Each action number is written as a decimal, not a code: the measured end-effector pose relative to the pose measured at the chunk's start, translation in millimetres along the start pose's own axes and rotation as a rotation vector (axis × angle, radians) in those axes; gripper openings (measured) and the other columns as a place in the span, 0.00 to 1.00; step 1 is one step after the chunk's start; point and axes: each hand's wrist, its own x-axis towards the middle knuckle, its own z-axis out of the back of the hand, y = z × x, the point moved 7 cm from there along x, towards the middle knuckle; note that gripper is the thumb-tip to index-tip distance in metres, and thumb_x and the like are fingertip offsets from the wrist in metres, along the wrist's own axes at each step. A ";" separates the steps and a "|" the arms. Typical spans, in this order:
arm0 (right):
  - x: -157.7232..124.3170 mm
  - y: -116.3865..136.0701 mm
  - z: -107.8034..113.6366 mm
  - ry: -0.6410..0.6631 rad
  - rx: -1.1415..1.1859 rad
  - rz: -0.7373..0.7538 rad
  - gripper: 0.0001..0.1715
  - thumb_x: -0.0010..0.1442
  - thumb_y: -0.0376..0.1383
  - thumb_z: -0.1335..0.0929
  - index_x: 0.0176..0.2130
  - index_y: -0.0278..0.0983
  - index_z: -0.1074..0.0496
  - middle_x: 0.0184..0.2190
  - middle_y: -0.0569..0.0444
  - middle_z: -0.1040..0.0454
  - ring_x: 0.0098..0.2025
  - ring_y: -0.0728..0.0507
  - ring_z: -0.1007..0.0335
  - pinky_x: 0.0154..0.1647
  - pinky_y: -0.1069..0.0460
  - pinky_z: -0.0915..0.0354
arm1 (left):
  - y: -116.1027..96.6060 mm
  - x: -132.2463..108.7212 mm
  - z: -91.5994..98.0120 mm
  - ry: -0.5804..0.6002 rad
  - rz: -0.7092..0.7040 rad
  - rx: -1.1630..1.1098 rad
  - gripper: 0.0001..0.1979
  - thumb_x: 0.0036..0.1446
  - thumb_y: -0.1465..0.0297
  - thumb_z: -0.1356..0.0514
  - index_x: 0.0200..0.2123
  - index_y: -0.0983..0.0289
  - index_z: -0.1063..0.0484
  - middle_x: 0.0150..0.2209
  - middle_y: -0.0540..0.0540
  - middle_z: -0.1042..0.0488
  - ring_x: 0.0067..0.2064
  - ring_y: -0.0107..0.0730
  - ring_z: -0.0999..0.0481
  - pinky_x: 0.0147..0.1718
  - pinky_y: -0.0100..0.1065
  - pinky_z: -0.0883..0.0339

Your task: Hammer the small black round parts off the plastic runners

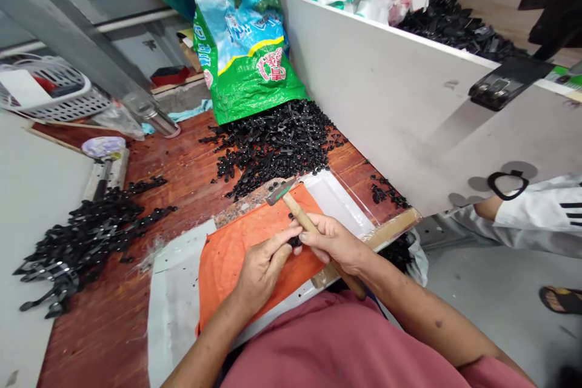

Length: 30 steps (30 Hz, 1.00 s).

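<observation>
Reddish wooden tabletop (182, 163) below, strewn with black plastic parts: one heap (277, 145) spilling from the mouth of a green sack (245, 54) at the far side, a second heap (86, 236) well apart at the left edge. Nearest the body, an orange cloth (236, 248) spread over a pale board.

Left hand (261, 267) over the middle of the cloth, grip narrowed to a pinch, thumb and forefinger closed on a small black piece (295, 241). Right hand (339, 242) just beside it, fingertips meeting the same piece from the other side. Piece thus between the two grips, mostly hidden by fingers. Right grip also wrapped round the wooden handle of a hammer (297, 211): handle passing under the palm, butt end sticking out past the wrist toward the body, metal head lying beyond the hands at the far edge of the cloth, close to the nearer heap. Cannot tell how firmly that handle is clasped.

To the right, a tall white panel (386, 91) standing on edge along the tabletop, more black parts piled behind it. Beyond its lower corner, another person's white sleeve (536, 209) with dark stripes. Far left, a white plastic basket (50, 94).
</observation>
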 end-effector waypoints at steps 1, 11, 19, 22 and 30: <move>-1.6 -0.3 3.9 -0.029 -0.019 0.012 0.22 0.61 0.48 0.29 0.47 0.36 0.29 0.31 0.56 0.22 0.16 0.55 0.50 0.16 0.55 0.57 | 1.8 3.2 2.6 -0.004 0.039 -0.008 0.19 0.70 0.64 0.48 0.56 0.62 0.24 0.31 0.51 0.22 0.32 0.29 0.23 0.36 0.28 0.29; 0.4 3.0 12.6 -0.209 -0.278 0.090 0.14 0.58 0.41 0.27 0.40 0.36 0.28 0.30 0.59 0.27 0.32 0.48 0.34 0.36 0.53 0.38 | -4.8 10.0 0.0 -0.052 0.228 0.135 0.17 0.70 0.62 0.52 0.50 0.59 0.28 0.27 0.47 0.27 0.26 0.29 0.30 0.30 0.29 0.36; 8.9 -12.8 -2.7 -0.160 -0.206 0.087 0.12 0.59 0.43 0.29 0.35 0.37 0.30 0.29 0.57 0.25 0.33 0.46 0.28 0.39 0.51 0.32 | -4.4 7.2 -4.7 -0.039 0.236 0.105 0.14 0.71 0.63 0.54 0.42 0.59 0.31 0.32 0.50 0.26 0.32 0.32 0.27 0.34 0.31 0.35; 6.2 -13.7 -2.4 -0.157 -0.203 0.071 0.10 0.59 0.41 0.30 0.33 0.36 0.30 0.28 0.57 0.25 0.32 0.46 0.28 0.39 0.51 0.32 | -6.4 4.0 -5.5 0.071 0.217 0.105 0.13 0.71 0.64 0.54 0.45 0.59 0.31 0.34 0.50 0.23 0.33 0.33 0.26 0.36 0.32 0.35; -7.2 -15.5 5.0 -0.321 -0.300 0.056 0.10 0.57 0.40 0.29 0.30 0.36 0.29 0.25 0.59 0.28 0.29 0.48 0.34 0.34 0.52 0.35 | -9.2 -13.1 -12.3 0.070 0.117 0.445 0.13 0.70 0.67 0.53 0.48 0.58 0.30 0.36 0.54 0.22 0.38 0.40 0.25 0.43 0.41 0.35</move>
